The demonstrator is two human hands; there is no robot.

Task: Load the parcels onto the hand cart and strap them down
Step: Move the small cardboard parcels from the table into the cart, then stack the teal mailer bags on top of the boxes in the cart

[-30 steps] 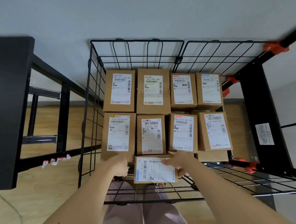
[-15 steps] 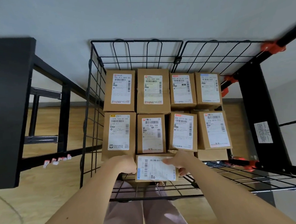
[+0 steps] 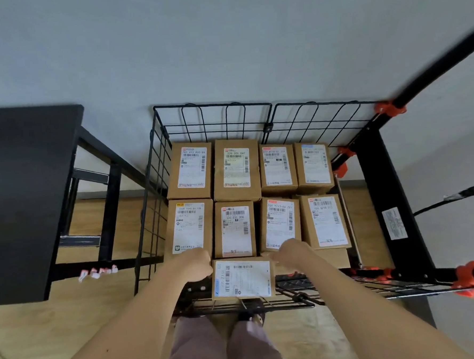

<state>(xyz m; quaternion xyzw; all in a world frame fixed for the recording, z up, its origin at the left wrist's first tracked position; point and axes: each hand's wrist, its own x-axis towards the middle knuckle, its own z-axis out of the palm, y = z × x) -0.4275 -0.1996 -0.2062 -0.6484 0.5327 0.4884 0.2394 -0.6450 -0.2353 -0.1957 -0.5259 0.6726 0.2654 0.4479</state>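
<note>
A small brown parcel (image 3: 242,279) with a white label lies flat at the near edge of the black wire cart (image 3: 212,106). My left hand (image 3: 197,265) grips its left side with fingers curled down over the edge. My right hand (image 3: 289,252) holds its far right corner; those fingertips are hidden behind the box. Beyond it, several labelled brown parcels (image 3: 234,229) stand packed in two rows that fill the cart up to its back wall.
A black table (image 3: 23,192) stands close on the left of the cart. The cart's black upright frame (image 3: 384,198) with orange clips (image 3: 465,277) closes the right side. Small red-and-white pieces (image 3: 97,272) hang on the table's lower bar. Wooden floor lies below.
Both hands have pushed the small parcel a little further in, up against the front row. My right hand slid from the label's top edge to the far right corner.
</note>
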